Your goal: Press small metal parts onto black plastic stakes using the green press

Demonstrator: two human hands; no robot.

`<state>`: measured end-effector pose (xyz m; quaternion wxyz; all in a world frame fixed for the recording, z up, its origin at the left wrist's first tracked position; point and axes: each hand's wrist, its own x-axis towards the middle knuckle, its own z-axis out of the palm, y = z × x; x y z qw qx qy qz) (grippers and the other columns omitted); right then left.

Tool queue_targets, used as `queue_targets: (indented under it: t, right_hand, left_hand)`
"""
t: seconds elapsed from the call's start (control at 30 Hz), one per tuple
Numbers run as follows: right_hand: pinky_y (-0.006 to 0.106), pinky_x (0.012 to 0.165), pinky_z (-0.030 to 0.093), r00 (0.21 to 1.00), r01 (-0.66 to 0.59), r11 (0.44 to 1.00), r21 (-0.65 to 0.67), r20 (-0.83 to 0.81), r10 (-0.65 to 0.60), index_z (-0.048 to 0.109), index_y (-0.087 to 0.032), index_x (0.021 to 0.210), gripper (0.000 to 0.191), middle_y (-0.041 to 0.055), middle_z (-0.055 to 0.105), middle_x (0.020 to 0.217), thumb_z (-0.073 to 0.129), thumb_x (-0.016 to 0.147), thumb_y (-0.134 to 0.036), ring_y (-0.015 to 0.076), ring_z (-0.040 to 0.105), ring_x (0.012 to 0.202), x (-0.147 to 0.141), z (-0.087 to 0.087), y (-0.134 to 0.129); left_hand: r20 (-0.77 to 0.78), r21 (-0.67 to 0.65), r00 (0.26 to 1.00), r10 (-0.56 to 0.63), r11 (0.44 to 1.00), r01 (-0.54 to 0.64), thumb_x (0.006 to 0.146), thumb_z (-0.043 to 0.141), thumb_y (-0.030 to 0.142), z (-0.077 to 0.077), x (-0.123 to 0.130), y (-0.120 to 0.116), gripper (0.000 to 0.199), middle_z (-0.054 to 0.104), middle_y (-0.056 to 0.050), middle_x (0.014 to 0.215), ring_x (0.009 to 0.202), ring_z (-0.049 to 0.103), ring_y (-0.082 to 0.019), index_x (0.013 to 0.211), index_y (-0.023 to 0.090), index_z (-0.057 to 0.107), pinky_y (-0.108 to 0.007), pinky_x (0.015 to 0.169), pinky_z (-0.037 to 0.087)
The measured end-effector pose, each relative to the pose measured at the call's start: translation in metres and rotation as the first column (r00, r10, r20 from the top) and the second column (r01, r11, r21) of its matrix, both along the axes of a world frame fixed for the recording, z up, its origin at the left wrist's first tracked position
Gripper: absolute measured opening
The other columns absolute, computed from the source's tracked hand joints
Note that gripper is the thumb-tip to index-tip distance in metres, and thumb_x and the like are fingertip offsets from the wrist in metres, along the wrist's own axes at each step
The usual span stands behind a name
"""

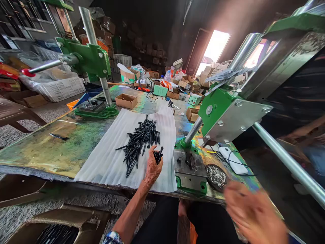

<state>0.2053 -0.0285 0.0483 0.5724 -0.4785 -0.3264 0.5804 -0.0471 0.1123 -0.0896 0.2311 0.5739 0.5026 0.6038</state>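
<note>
Since the black pointed pins [142, 145] look stiff, light and sharp, they are best taken by their shanks; the left hand [152, 167] grips a small bunch [157, 156] beside the heap on white cloth [109, 159] near the bench's [50, 152] front edge; the blurred right hand [254, 213] leaves its grip unclear.

Lighting: dim workshop interior, rear corners dark. Main source: overexposed doorway [214, 51], blown white. Glare: rainbow-like sheen across workbench top [50, 152]. Shadows: soft, faint. Blur: right hand [254, 213] heavily smeared by motion; left hand [152, 166] sharp. Distortion: strong wide-angle curving at frame edges, steel rod [291, 166] stretched, lower right.
</note>
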Motion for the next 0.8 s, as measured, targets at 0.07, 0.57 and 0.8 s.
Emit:
queue_targets:
  t: [0.07,0.57,0.8]
  right_hand:
    - [0.022,0.045,0.035,0.987,-0.15,0.988,-0.039,0.055,0.152,0.068,-0.017,0.094,0.032,0.007,0.059,0.073,0.072,0.076,-0.044,0.0113,0.045,0.054,-0.041,-0.005,0.025]
    - [0.027,0.055,0.04,0.665,-0.29,0.941,0.176,0.744,0.066,0.053,-0.02,0.072,0.011,-0.0015,0.052,0.061,0.052,0.073,-0.031,0.0165,0.049,0.056,-0.161,-0.052,0.148]
    - [0.03,0.065,0.041,0.513,-0.444,0.858,0.258,0.858,0.008,0.058,-0.02,0.078,0.012,0.0029,0.059,0.078,0.046,0.076,-0.018,0.0185,0.053,0.067,-0.167,-0.045,0.135]
  left_hand:
    - [-0.013,-0.007,1.0,-0.02,1.0,0.02,0.077,0.051,0.011,-0.001,0.002,-0.001,0.052,0.054,-0.004,0.095,0.086,0.059,-0.015,0.126,0.017,0.035,-0.031,0.081,0.046]
    - [-0.01,0.04,0.997,-0.072,0.997,0.072,0.073,0.05,0.011,-0.002,0.0,-0.002,0.057,0.057,-0.002,0.083,0.065,0.058,-0.014,0.127,0.016,0.032,-0.026,0.062,0.047]
    - [-0.046,0.068,0.996,-0.077,0.994,0.08,0.077,0.05,0.017,0.003,-0.004,-0.004,0.058,0.058,-0.001,0.085,0.067,0.057,-0.014,0.131,0.018,0.027,-0.027,0.063,0.047]
